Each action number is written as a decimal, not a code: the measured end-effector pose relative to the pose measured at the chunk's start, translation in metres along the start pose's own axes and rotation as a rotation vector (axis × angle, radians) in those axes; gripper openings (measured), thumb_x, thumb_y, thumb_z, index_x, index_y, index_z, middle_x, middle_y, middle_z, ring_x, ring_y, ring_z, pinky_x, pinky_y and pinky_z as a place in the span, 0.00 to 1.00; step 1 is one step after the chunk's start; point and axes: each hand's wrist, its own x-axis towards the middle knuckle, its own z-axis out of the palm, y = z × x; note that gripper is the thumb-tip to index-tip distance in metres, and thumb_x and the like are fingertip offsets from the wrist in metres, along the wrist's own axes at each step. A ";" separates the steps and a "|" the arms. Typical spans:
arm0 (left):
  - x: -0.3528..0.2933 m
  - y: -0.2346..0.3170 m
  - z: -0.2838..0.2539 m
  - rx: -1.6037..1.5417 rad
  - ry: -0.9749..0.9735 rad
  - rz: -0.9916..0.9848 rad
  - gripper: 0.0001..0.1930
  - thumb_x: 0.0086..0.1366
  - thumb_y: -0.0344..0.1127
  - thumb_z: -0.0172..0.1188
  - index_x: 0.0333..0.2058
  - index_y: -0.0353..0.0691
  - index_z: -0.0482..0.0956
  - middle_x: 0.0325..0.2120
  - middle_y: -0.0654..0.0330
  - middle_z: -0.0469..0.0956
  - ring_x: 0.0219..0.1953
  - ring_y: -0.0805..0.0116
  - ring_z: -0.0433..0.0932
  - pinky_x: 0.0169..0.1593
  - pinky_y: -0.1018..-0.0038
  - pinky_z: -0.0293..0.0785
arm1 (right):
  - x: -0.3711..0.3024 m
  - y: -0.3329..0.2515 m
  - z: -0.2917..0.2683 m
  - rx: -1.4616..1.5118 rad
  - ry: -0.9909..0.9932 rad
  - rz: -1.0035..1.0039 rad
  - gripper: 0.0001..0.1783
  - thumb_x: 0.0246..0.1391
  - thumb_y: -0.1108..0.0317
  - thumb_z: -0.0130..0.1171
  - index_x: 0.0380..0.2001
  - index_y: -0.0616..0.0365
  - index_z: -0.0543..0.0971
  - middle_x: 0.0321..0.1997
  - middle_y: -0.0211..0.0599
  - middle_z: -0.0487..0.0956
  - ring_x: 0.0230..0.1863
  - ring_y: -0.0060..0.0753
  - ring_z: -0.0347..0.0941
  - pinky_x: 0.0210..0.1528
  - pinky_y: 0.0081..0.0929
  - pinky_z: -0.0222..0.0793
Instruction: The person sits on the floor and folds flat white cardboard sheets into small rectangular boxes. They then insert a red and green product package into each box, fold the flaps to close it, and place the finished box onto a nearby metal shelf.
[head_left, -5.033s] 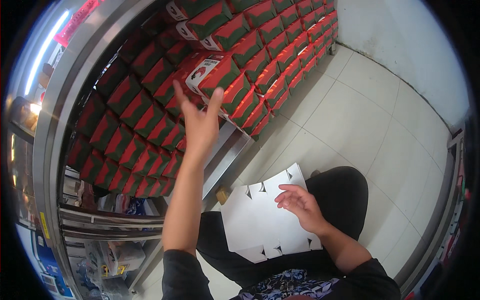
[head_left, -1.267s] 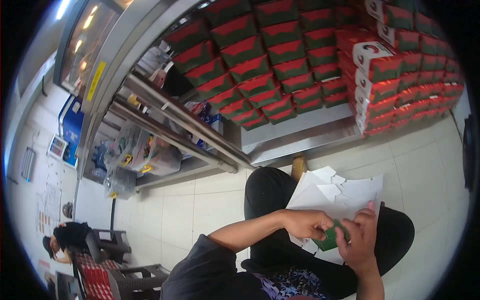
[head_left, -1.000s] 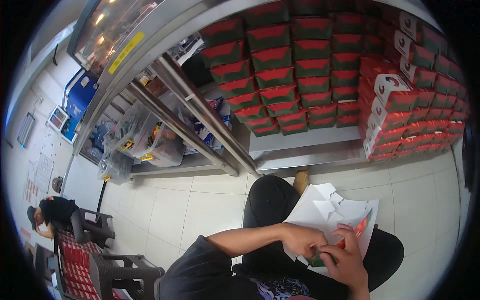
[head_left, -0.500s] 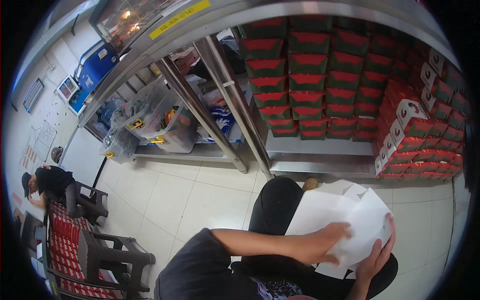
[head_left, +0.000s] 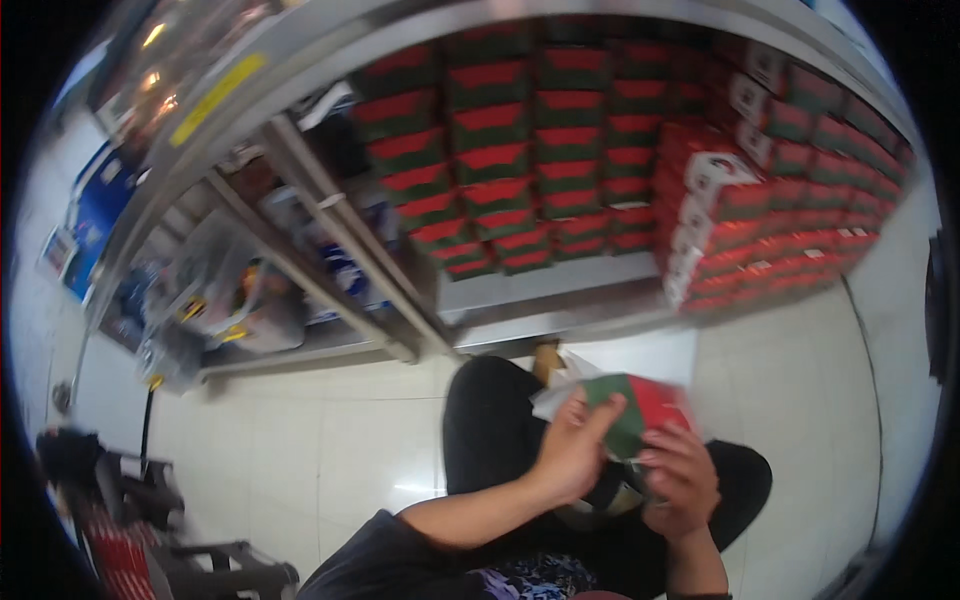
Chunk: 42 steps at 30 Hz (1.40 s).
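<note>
Above my lap I hold a small cardboard box [head_left: 622, 415], green on its left part and red on its right, slightly blurred. My left hand [head_left: 575, 455] grips the green side, its thumb lying along the face. On the red side, the fingers of my right hand [head_left: 680, 475] are curled over the lower edge. White card flaps [head_left: 560, 388] stick out behind the box to the left. What lies under the box, between my palms, is mostly hidden.
Stacks of red and green boxes [head_left: 490, 165] fill the metal shelf [head_left: 560, 300] ahead, with more boxes [head_left: 760, 235] piled at its right. Metal posts [head_left: 330, 205] and plastic bins [head_left: 225, 290] stand to the left. Dark plastic stools [head_left: 215, 570] are at the lower left.
The card showed a broad white face and now shows green and red, folded smaller. My left hand has moved from lying over the white face to gripping the side. The view has shifted right.
</note>
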 end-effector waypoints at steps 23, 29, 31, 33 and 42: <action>-0.030 -0.032 0.012 0.162 -0.107 0.133 0.25 0.80 0.35 0.58 0.71 0.37 0.64 0.65 0.53 0.75 0.63 0.61 0.78 0.65 0.65 0.76 | -0.018 0.006 0.017 -0.564 0.124 0.193 0.25 0.65 0.48 0.66 0.57 0.53 0.86 0.68 0.54 0.77 0.52 0.51 0.77 0.55 0.43 0.75; -0.041 -0.011 -0.017 0.689 -0.134 0.196 0.27 0.71 0.22 0.57 0.68 0.31 0.65 0.61 0.51 0.75 0.63 0.61 0.77 0.66 0.65 0.73 | -0.036 -0.003 0.021 -0.248 -0.057 0.290 0.33 0.69 0.39 0.60 0.64 0.50 0.82 0.75 0.59 0.68 0.58 0.51 0.71 0.58 0.45 0.72; -0.046 0.005 -0.027 0.905 -0.304 0.189 0.24 0.71 0.21 0.57 0.65 0.32 0.68 0.58 0.52 0.77 0.59 0.62 0.79 0.61 0.66 0.77 | -0.042 0.003 0.014 -0.033 -0.040 0.261 0.31 0.67 0.45 0.63 0.69 0.41 0.78 0.75 0.55 0.68 0.58 0.54 0.73 0.60 0.47 0.72; -0.044 0.023 -0.033 1.317 -0.477 0.222 0.15 0.65 0.23 0.66 0.50 0.33 0.80 0.44 0.48 0.83 0.46 0.51 0.86 0.48 0.61 0.81 | -0.041 0.002 0.005 -0.033 -0.067 0.212 0.27 0.62 0.53 0.67 0.65 0.33 0.81 0.75 0.49 0.68 0.60 0.57 0.73 0.64 0.48 0.72; -0.027 0.035 -0.038 1.349 -0.645 -0.212 0.08 0.69 0.24 0.62 0.46 0.35 0.80 0.33 0.53 0.76 0.31 0.59 0.78 0.37 0.65 0.74 | -0.047 0.010 -0.008 -0.081 -0.112 0.434 0.18 0.52 0.62 0.78 0.43 0.56 0.85 0.71 0.49 0.68 0.63 0.50 0.71 0.64 0.45 0.71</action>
